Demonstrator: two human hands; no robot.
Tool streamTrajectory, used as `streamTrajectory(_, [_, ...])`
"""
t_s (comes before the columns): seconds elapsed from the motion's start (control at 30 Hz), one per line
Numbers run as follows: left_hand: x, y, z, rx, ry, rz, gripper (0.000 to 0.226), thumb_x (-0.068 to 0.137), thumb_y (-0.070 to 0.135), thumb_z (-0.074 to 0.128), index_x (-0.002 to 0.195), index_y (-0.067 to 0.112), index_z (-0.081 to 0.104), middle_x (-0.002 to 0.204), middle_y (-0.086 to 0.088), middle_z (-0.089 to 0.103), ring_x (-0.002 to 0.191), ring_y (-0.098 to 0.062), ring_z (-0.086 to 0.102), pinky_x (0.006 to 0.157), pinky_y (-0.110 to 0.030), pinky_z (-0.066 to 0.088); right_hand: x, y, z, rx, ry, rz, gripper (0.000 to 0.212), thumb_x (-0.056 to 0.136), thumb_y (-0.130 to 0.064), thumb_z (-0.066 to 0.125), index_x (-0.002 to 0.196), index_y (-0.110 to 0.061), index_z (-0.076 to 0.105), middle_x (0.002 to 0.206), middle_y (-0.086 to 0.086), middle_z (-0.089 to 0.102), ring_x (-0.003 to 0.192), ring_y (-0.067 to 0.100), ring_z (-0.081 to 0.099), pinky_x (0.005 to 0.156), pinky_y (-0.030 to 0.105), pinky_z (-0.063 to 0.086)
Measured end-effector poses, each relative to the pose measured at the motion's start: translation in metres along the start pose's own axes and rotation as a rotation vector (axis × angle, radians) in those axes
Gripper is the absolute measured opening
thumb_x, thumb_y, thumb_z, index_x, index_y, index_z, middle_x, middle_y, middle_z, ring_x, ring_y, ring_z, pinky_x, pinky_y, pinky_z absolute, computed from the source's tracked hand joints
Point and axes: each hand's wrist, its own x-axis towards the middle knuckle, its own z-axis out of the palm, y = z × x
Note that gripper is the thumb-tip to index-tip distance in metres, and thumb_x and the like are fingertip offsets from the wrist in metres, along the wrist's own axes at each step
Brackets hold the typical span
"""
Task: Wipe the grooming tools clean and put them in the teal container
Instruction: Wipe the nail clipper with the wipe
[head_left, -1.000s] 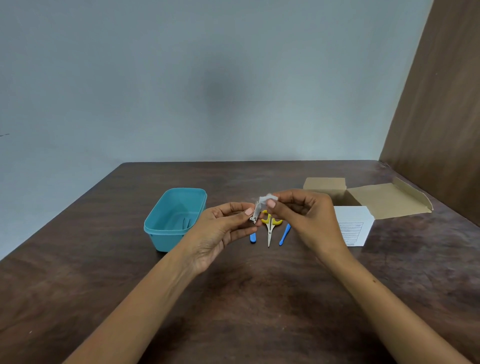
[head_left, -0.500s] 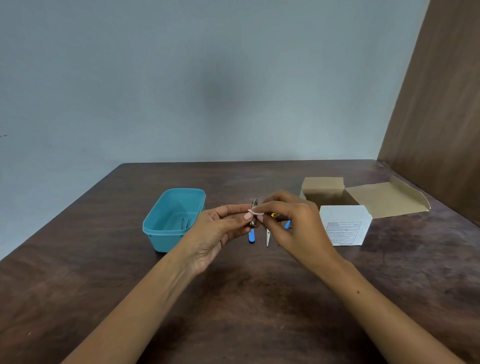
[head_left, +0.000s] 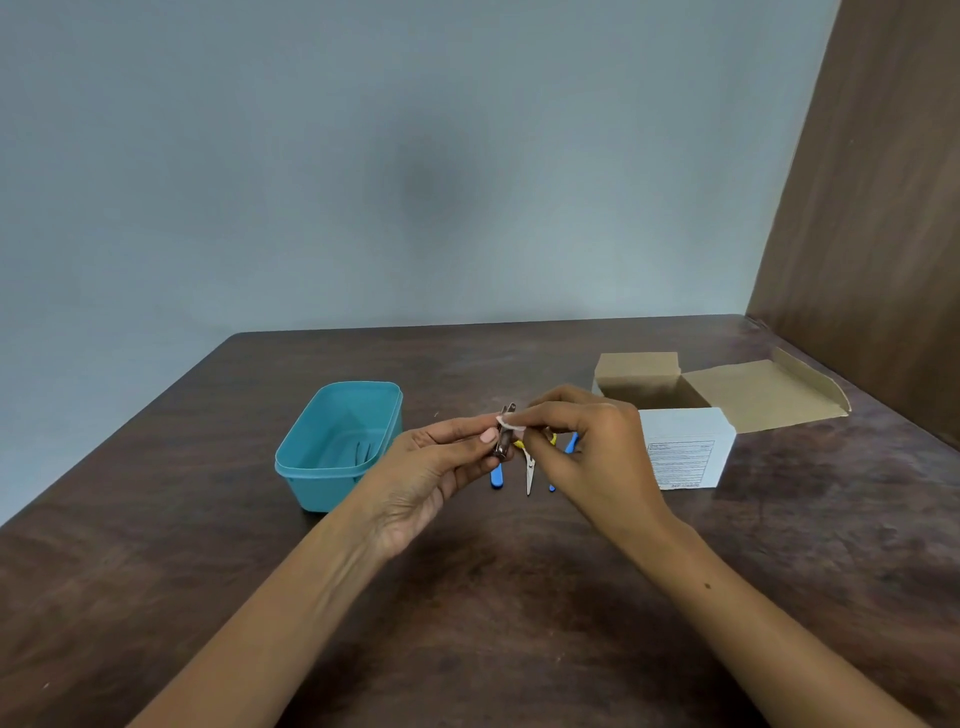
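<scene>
Above the middle of the dark wooden table (head_left: 467, 613), both hands meet over a small metal tool. Thumb and fingertips of the left hand (head_left: 431, 467) are curled in and pinch the lower part of a nail clipper (head_left: 505, 435), which stands roughly upright, its lever end showing above the fingers. Thumb and forefinger of the right hand (head_left: 592, 447) are pressed together on a small white wipe (head_left: 511, 422), folded over the clipper's upper part and touching it; the remaining right fingers are bent loosely underneath.

Just beyond and below the hands, three more tools lie on the table side by side. A blue-handled tool (head_left: 497, 477) shows only its lower end under the left fingertips. Beside it lie small scissors (head_left: 529, 467) with yellow finger loops and pointed blades aimed toward the viewer. A second thin blue tool (head_left: 570, 446) is mostly hidden behind the right hand, so what kind it is cannot be told.

Left of the hands sits the teal container (head_left: 291, 462), open, with what looks like one slim tool already lying inside against its near wall, though the view is too soft to be sure. Right of the hands stands an open cardboard box (head_left: 758, 395), flap laid back, with a white printed label on its near face.
</scene>
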Motion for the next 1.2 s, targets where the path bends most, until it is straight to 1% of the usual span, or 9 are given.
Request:
streamTrajectory(0.13, [0.000,-0.001,0.002,-0.034,0.014,-0.037,0.029,0.068,0.001,0.066,0.096,-0.001,0.073,0.093,-0.013,0.075,0.079,-0.016,0.072,0.067,-0.019,0.058,-0.002,0.000,0.002,0.121,0.056,0.139,0.020,0.080,-0.002,0.070,0.091,-0.017,0.076,0.084,-0.004,0.073,0.077,0.006,0.067,0.068,0.020,0.054])
streamTrajectory(0.27, [0.000,0.001,0.003,-0.115,0.024,-0.068,0.024,0.070,-0.001,0.063,0.091,0.000,0.074,0.089,-0.012,0.075,0.076,-0.015,0.073,0.065,-0.019,0.058,-0.002,-0.002,0.004,0.308,0.028,0.284,0.016,0.078,-0.004,0.073,0.089,-0.015,0.077,0.084,-0.006,0.074,0.080,0.004,0.069,0.074,0.021,0.055])
streamTrajectory(0.4, [0.000,0.003,0.001,-0.191,0.046,-0.088,0.022,0.076,-0.005,0.059,0.092,-0.001,0.073,0.090,-0.017,0.074,0.076,-0.017,0.073,0.066,-0.021,0.059,-0.003,-0.005,0.006,0.227,-0.063,0.213,0.017,0.078,-0.003,0.072,0.089,-0.014,0.077,0.085,-0.002,0.074,0.079,0.009,0.069,0.073,0.031,0.058])
streamTrajectory(0.57, [-0.001,-0.001,0.005,-0.135,0.000,-0.103,0.024,0.069,0.000,0.063,0.090,0.001,0.075,0.090,-0.012,0.075,0.077,-0.015,0.073,0.068,-0.020,0.059,-0.001,-0.002,0.000,0.203,0.062,0.165,0.019,0.080,0.000,0.069,0.090,-0.015,0.076,0.085,-0.002,0.072,0.076,0.003,0.066,0.067,0.014,0.052])
streamTrajectory(0.6, [0.000,-0.002,0.006,-0.134,-0.002,-0.105,0.025,0.068,0.000,0.064,0.090,0.001,0.075,0.090,-0.012,0.075,0.077,-0.015,0.073,0.067,-0.020,0.059,-0.001,-0.002,-0.001,0.190,0.075,0.161,0.019,0.080,0.000,0.069,0.090,-0.014,0.076,0.085,-0.002,0.071,0.076,0.004,0.066,0.066,0.013,0.052])
streamTrajectory(0.77, [0.002,-0.002,0.002,-0.167,0.040,-0.077,0.025,0.068,0.000,0.065,0.091,0.002,0.075,0.092,-0.013,0.075,0.079,-0.017,0.073,0.065,-0.021,0.059,-0.002,-0.007,0.002,0.103,-0.029,0.070,0.017,0.079,-0.003,0.070,0.087,-0.015,0.077,0.084,-0.003,0.069,0.077,0.009,0.065,0.067,0.033,0.055])
streamTrajectory(0.9, [0.001,-0.003,-0.001,-0.082,0.075,-0.060,0.025,0.067,0.007,0.069,0.091,0.009,0.077,0.093,-0.010,0.076,0.080,-0.015,0.073,0.062,-0.022,0.058,-0.002,-0.010,0.000,0.075,-0.084,0.029,0.012,0.075,-0.014,0.069,0.080,-0.022,0.077,0.081,-0.010,0.070,0.075,0.007,0.065,0.065,0.036,0.053])
streamTrajectory(1.07, [0.002,-0.003,-0.001,-0.101,0.055,-0.063,0.024,0.067,0.005,0.069,0.089,0.007,0.077,0.094,-0.012,0.075,0.084,-0.018,0.073,0.064,-0.021,0.058,-0.005,-0.008,0.004,-0.044,0.025,0.006,0.014,0.078,-0.010,0.071,0.088,-0.019,0.076,0.083,-0.005,0.070,0.073,0.006,0.062,0.062,0.028,0.051])
streamTrajectory(1.2, [0.002,-0.006,0.002,-0.115,0.013,-0.081,0.019,0.067,0.005,0.068,0.083,0.005,0.078,0.089,-0.012,0.076,0.081,-0.017,0.074,0.064,-0.020,0.058,-0.003,-0.006,0.004,-0.031,-0.054,0.028,0.017,0.082,-0.008,0.067,0.094,-0.016,0.076,0.087,-0.003,0.069,0.075,0.006,0.061,0.063,0.025,0.051])
